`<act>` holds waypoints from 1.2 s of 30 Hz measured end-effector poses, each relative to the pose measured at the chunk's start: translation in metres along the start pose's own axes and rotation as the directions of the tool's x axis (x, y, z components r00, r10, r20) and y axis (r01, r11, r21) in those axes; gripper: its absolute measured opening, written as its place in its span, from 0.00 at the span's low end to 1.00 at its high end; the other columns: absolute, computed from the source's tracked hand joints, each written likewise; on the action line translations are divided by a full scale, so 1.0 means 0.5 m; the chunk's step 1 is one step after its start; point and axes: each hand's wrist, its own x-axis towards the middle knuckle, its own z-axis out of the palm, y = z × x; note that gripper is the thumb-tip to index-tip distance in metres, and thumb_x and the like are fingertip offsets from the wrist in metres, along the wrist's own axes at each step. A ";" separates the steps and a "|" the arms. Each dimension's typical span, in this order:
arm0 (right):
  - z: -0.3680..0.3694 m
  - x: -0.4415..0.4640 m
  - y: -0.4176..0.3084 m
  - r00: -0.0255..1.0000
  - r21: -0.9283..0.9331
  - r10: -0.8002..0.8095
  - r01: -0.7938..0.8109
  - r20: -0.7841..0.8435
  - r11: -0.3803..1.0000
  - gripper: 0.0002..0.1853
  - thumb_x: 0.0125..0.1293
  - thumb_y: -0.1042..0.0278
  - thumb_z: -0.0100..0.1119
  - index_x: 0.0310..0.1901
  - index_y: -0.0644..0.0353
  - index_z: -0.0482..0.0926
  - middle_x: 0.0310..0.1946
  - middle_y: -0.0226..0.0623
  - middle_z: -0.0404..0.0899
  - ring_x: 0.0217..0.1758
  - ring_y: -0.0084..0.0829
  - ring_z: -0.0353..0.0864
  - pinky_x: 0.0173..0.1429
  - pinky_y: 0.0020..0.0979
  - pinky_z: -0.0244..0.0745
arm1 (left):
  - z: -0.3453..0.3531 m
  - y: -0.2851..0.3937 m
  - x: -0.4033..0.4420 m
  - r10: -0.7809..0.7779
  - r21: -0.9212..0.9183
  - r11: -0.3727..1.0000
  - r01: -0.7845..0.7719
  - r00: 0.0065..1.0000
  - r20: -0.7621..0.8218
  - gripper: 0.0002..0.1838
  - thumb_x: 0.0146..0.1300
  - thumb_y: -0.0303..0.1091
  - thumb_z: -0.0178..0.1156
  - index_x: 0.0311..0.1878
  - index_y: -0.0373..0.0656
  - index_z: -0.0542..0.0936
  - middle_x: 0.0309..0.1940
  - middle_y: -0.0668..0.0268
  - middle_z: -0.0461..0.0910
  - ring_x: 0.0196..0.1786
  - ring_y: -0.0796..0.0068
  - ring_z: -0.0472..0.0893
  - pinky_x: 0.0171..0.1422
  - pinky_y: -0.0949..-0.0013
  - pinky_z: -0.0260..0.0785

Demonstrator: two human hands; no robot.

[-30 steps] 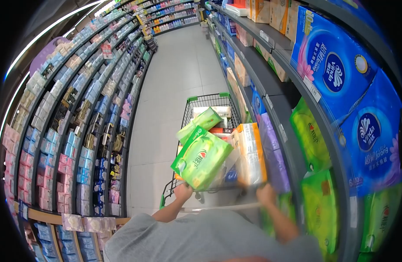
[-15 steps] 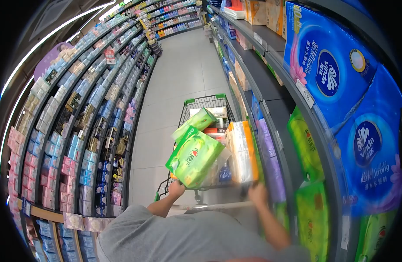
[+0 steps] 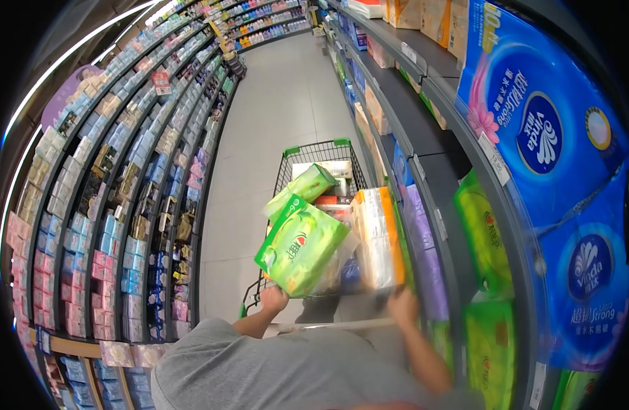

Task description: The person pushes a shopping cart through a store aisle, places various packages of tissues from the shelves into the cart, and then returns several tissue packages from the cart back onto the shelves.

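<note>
A black wire shopping cart (image 3: 279,179) with green corner pieces stands ahead of me, loaded with packs. My left hand (image 3: 274,299) is closed on its near side at the left, just below a large green tissue pack (image 3: 302,244). At the near right my right hand (image 3: 402,306), blurred, is wrapped on the cart beside a white-and-orange tissue pack (image 3: 378,236). A second green pack (image 3: 301,190) lies tilted farther forward in the basket. Red and white packages (image 3: 335,201) show partly beneath. The packs hide much of the basket.
Shelves of small packs (image 3: 133,205) line the left side. Close on the right, a shelf edge (image 3: 495,164) carries large blue tissue packs (image 3: 533,130), with green packs (image 3: 488,348) lower down. A grey tiled floor (image 3: 260,102) runs ahead toward bottle-filled shelves (image 3: 273,31).
The shelves have shifted nearer, and the blue packs on the right sit lower in view. Both hands stay at the cart. The packs inside keep nearly the same arrangement.
</note>
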 end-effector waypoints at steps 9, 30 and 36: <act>0.014 0.067 -0.063 0.998 -0.077 0.014 -0.018 -0.053 0.997 0.17 0.56 0.59 0.60 0.37 0.67 0.78 0.35 0.57 0.81 0.41 0.54 0.82 0.47 0.48 0.76 | -0.023 0.011 0.093 0.048 -0.106 0.993 -0.059 0.994 -0.096 0.15 0.53 0.42 0.52 0.25 0.41 0.82 0.20 0.50 0.79 0.26 0.49 0.80 0.34 0.50 0.72; 0.017 0.278 -0.284 0.997 -0.263 -0.042 0.023 -0.067 0.965 0.19 0.55 0.58 0.59 0.37 0.71 0.80 0.38 0.62 0.80 0.44 0.59 0.80 0.50 0.50 0.74 | -0.094 0.037 0.417 -0.064 -0.208 0.976 0.069 0.997 0.031 0.16 0.54 0.45 0.52 0.31 0.44 0.83 0.27 0.51 0.82 0.32 0.51 0.83 0.39 0.51 0.74; 0.001 0.304 -0.371 0.991 -0.265 0.008 -0.044 -0.136 0.963 0.18 0.56 0.59 0.59 0.36 0.69 0.81 0.37 0.59 0.81 0.43 0.57 0.80 0.48 0.49 0.75 | -0.089 0.037 0.494 -0.005 -0.217 0.976 -0.004 0.999 -0.038 0.16 0.53 0.45 0.52 0.29 0.45 0.83 0.24 0.52 0.81 0.29 0.52 0.82 0.36 0.52 0.74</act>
